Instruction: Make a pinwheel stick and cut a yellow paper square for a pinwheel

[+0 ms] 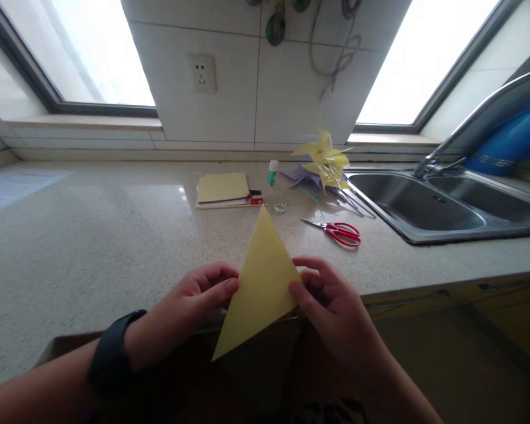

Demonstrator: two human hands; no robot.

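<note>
A yellow paper triangle [262, 282] is held up over the counter's front edge, one point toward the wall and another pointing down to the left. My left hand [203, 294] pinches its left edge between thumb and fingers. At the right corner, my right hand [327, 294] grips the paper, thumb on top and fingers behind it. Beyond the paper's tip lie a stack of yellow sheets [223, 187], a small red box [257, 201] and a clear tape roll [280, 208]. Red-handled scissors [343, 233] rest to the right, blades pointing left.
A glue stick [272, 173] stands upright near the wall. Yellow and purple pinwheels [324, 162] lie beside the metal sink [410, 203] with its faucet [433, 159]. Printed paper [17, 185] is at the far left of the counter [115, 235].
</note>
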